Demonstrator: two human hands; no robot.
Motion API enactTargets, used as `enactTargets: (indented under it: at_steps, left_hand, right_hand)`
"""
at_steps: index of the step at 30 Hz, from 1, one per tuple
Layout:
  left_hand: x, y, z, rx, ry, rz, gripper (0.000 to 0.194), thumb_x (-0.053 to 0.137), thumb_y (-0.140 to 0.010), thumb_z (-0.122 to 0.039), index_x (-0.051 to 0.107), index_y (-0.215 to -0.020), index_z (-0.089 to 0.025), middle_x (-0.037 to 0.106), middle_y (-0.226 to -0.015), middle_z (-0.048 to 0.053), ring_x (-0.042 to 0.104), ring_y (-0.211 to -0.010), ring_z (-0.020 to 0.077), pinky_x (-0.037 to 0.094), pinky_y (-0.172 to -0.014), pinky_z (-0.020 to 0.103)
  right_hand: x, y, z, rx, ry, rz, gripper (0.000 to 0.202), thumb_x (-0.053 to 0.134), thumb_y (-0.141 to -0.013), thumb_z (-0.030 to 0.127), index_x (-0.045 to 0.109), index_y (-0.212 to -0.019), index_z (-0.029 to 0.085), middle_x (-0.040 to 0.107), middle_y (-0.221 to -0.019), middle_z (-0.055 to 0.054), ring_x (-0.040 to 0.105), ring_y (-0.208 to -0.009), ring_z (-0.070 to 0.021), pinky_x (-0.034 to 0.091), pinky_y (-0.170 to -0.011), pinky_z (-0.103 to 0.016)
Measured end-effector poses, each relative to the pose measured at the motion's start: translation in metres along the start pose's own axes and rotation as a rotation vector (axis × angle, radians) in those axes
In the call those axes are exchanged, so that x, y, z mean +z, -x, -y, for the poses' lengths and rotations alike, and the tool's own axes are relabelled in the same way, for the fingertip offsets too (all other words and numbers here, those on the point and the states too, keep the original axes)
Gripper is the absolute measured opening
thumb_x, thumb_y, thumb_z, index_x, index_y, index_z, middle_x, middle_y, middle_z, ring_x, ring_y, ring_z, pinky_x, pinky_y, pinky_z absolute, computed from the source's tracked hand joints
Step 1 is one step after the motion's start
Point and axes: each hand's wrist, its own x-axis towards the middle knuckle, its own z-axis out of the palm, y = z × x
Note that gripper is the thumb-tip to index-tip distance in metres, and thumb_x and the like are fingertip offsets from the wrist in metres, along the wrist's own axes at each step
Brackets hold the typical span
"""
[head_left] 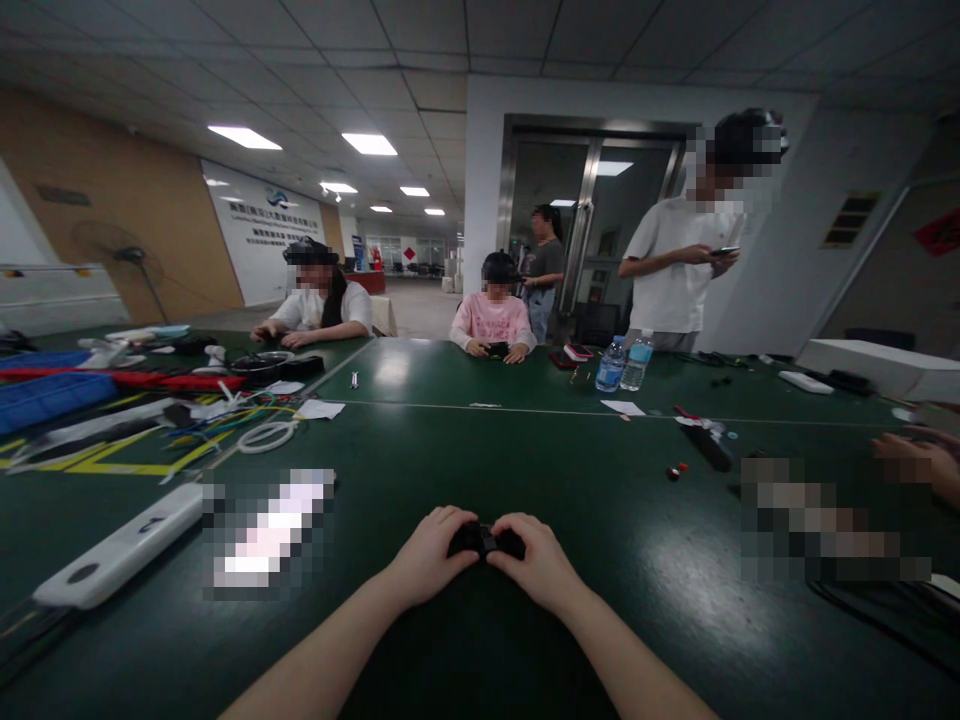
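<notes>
Both of my hands meet at the near middle of the green table. Between them is a small, dark black object, longer sideways than tall; its exact kind cannot be made out. My left hand is closed on its left end, thumb below and fingers over the top. The right end is gripped the same way by my right hand. Fingers cover parts of both ends, while the middle shows between the thumbs. Both forearms reach in from the bottom edge.
Left of my hands lie a blurred bright phone-like slab and a white power strip. Cables and blue trays are farther left. Two water bottles stand across the table. Several people are around it; a person's hand shows at right.
</notes>
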Motion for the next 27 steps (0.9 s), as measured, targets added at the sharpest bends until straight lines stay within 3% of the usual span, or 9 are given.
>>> enactTargets:
  at_steps: [11, 27]
  left_hand:
    - [0.0036, -0.0028, 0.0058, 0.006, -0.017, -0.006, 0.049, 0.061, -0.072, -0.030, 0.049, -0.118, -0.022, 0.056, -0.113, 0.006, 0.048, -0.105, 0.0215, 0.038, -0.092, 0.035]
    - [-0.0005, -0.0007, -0.0029, 0.008, -0.024, 0.004, 0.039, 0.057, -0.075, -0.029, 0.051, -0.113, -0.024, 0.056, -0.111, 0.005, 0.049, -0.104, 0.0221, 0.039, -0.091, 0.037]
  right_hand:
    - [0.0015, -0.0013, -0.0040, -0.059, 0.009, -0.011, 0.023, 0.063, -0.071, 0.030, 0.058, -0.094, 0.029, 0.059, -0.104, 0.003, 0.051, -0.102, -0.0185, 0.034, -0.089, -0.033]
    - [-0.0005, 0.0005, 0.0003, -0.029, 0.018, 0.005, 0.023, 0.064, -0.071, 0.031, 0.059, -0.093, 0.030, 0.059, -0.106, 0.003, 0.050, -0.104, -0.0189, 0.034, -0.091, -0.036]
